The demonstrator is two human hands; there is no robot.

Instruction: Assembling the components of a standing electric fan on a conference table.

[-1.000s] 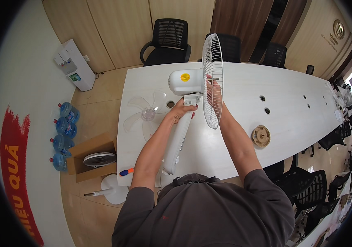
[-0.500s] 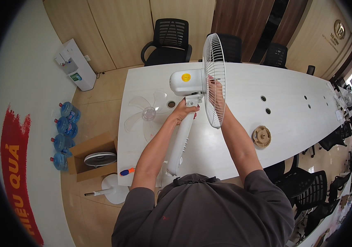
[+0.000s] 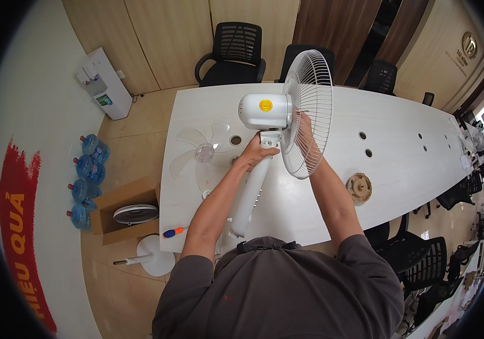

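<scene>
My left hand (image 3: 253,153) is closed around the top of the white fan post (image 3: 250,198), just below the motor housing (image 3: 266,111), which carries a round yellow sticker. A white wire fan guard (image 3: 322,85) stands upright at the front of the motor. My right hand (image 3: 305,131) reaches in on its far side and shows through the wires. Its fingers are bent together at the guard's centre by the thin shaft; what they pinch is hidden. A clear fan blade (image 3: 205,152) lies on the table to the left.
On the white table (image 3: 389,124) are a round brown moulded piece (image 3: 359,188) and an orange-and-blue screwdriver (image 3: 173,232). A cardboard box (image 3: 103,217) holding another guard (image 3: 135,214) and a white fan base (image 3: 158,261) stand on the left floor. Black chairs (image 3: 236,48) surround the table.
The fan head and guard have shifted slightly right, and the guard has turned so more of its wire face shows. Both hands keep their places on the fan.
</scene>
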